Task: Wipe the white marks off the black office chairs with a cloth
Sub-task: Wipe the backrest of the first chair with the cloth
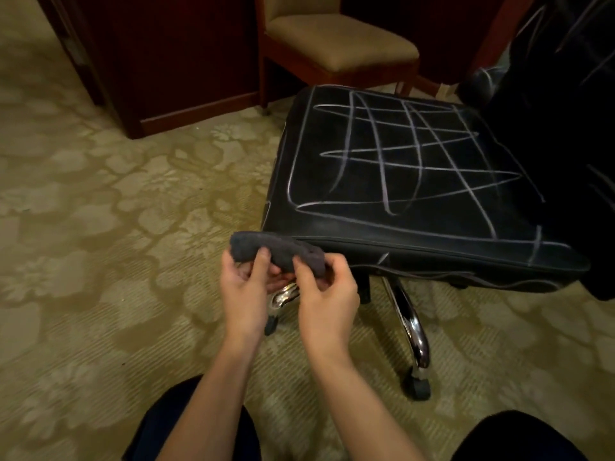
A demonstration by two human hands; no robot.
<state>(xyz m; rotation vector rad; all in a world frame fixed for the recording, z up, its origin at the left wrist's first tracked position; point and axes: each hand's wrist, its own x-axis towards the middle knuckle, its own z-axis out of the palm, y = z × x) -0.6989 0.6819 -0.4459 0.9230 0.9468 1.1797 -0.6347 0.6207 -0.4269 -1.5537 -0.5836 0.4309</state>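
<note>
View from my head, looking down past my knees (186, 424) to the carpeted floor (83, 227). Both of my hands hold a dark grey cloth (276, 249), folded into a thick strip, just in front of the near left corner of the black office chair seat (416, 168). My left hand (244, 287) pinches the left part of the cloth, thumb on the near face and fingers curled behind it. My right hand (327, 294) pinches the right part in the same way, thumb pressed on the near face, fingers wrapped round the far side. The two hands sit close together, almost touching at the fingertips beneath the cloth. The cloth lies level with the seat's front edge; whether it touches that edge cannot be told.

The seat is covered with white marks (422, 151): a rough outline along its border and many crossing lines over the middle. More white lines run on the black backrest (572, 94) at the right and on the seat's front edge. Below the seat, chrome base legs (411, 321) spread out to black casters (417, 387) on the patterned beige carpet. Beyond the office chair stand a wooden chair with a tan cushion (339, 38) and a dark wooden cabinet (166, 61).
</note>
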